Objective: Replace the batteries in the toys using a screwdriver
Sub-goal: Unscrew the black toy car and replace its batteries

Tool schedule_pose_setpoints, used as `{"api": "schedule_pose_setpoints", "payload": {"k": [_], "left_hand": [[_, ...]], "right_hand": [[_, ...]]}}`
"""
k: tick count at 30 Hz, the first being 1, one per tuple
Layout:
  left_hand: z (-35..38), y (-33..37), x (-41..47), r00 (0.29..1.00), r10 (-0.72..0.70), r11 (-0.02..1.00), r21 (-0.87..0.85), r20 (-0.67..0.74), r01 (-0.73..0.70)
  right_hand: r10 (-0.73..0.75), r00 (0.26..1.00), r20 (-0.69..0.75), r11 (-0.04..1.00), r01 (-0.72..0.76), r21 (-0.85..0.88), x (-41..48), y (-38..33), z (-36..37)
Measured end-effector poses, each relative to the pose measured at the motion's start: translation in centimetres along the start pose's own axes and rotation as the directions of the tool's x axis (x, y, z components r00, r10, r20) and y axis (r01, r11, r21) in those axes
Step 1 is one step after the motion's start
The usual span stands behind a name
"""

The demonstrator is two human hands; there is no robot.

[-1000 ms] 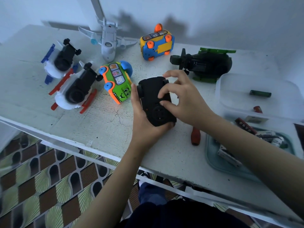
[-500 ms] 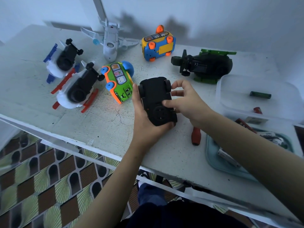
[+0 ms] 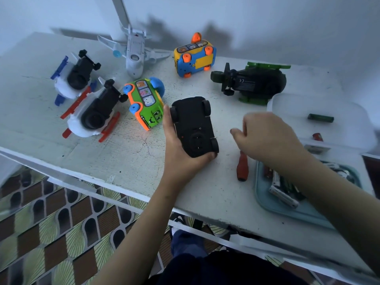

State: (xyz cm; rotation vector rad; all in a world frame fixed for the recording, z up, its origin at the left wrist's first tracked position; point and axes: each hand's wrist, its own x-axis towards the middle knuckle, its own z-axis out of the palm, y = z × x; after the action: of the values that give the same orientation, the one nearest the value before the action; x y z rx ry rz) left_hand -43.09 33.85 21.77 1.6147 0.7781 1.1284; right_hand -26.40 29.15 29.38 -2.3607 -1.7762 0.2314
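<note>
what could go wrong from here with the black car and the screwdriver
1. The left hand alone holds the upturned black car, fingers wrapped round its near end; a slipping screwdriver tip could jab them.
2. The teal tray of batteries lies near the front edge of the table, beneath the right forearm; a nudge might push it off.

The black toy car (image 3: 193,124) is matt plastic. The green bus (image 3: 147,103) is glossy, smooth plastic. The table (image 3: 123,153) has white paint, rough, cracked and speckled. The screwdriver (image 3: 242,167) handle looks smooth, dull red plastic. The container (image 3: 287,105) is cloudy, translucent plastic.
</note>
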Motion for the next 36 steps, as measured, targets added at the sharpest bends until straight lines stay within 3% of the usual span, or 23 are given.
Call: {"api": "schedule_pose_setpoints", "payload": {"k": [3, 6, 9, 14, 17, 19, 22, 25, 27, 29, 32, 36], "left_hand": [[0.0, 0.0, 0.0, 1.000, -0.002, 1.000, 0.008, 0.000, 0.002], [0.1, 0.0, -0.1, 1.000, 0.012, 1.000, 0.022, 0.008, -0.012], [0.1, 0.1, -0.2, 1.000, 0.011, 1.000, 0.027, 0.009, -0.011], [-0.1, 0.0, -0.1, 1.000, 0.002, 1.000, 0.031, 0.000, -0.002], [-0.1, 0.1, -0.1, 1.000, 0.001, 1.000, 0.029, 0.005, -0.001], [-0.1, 0.0, -0.1, 1.000, -0.003, 1.000, 0.017, 0.001, 0.003], [0.0, 0.0, -0.1, 1.000, -0.003, 1.000, 0.018, -0.003, 0.003], [0.1, 0.1, -0.1, 1.000, -0.011, 1.000, 0.017, -0.006, 0.011], [0.0, 0.0, -0.1, 1.000, -0.021, 0.999, 0.030, -0.016, 0.022], [-0.1, -0.1, 0.0, 0.999, -0.029, 0.999, 0.036, -0.023, 0.030], [-0.2, 0.1, 0.0, 0.999, -0.038, 0.998, 0.045, -0.025, 0.039], [-0.2, 0.2, 0.0, 0.999, -0.034, 0.999, 0.039, -0.014, 0.035]], "right_hand": [[0.108, 0.964, 0.244, 0.991, -0.086, -0.098, -1.3, 0.1, -0.3], [0.122, 0.950, 0.287, 0.993, -0.119, -0.026, -2.0, -0.2, 0.2], [0.104, 0.959, 0.264, 0.993, -0.117, 0.032, -1.9, -0.2, 0.2], [0.075, 0.994, 0.074, 0.980, -0.087, 0.179, -1.6, 0.2, 0.1], [0.094, 0.994, 0.059, 0.946, -0.108, 0.307, -0.8, 0.4, -0.6], [0.095, 0.993, 0.070, 0.877, -0.117, 0.467, -0.4, 0.4, -1.0], [0.107, 0.982, 0.157, 0.661, -0.188, 0.726, -0.2, -0.2, -1.3], [0.059, 0.965, 0.257, 0.469, -0.254, 0.846, -0.1, -0.6, -1.7], [0.010, 0.963, 0.268, 0.405, -0.249, 0.880, -0.1, -0.6, -1.8], [-0.009, 0.984, 0.179, 0.466, -0.154, 0.871, -0.2, -0.6, -1.6], [0.005, 0.998, -0.068, 0.575, 0.053, 0.817, -0.1, -0.5, -1.4], [0.022, 0.989, -0.145, 0.473, 0.117, 0.873, 0.3, -0.5, -1.8]]}}
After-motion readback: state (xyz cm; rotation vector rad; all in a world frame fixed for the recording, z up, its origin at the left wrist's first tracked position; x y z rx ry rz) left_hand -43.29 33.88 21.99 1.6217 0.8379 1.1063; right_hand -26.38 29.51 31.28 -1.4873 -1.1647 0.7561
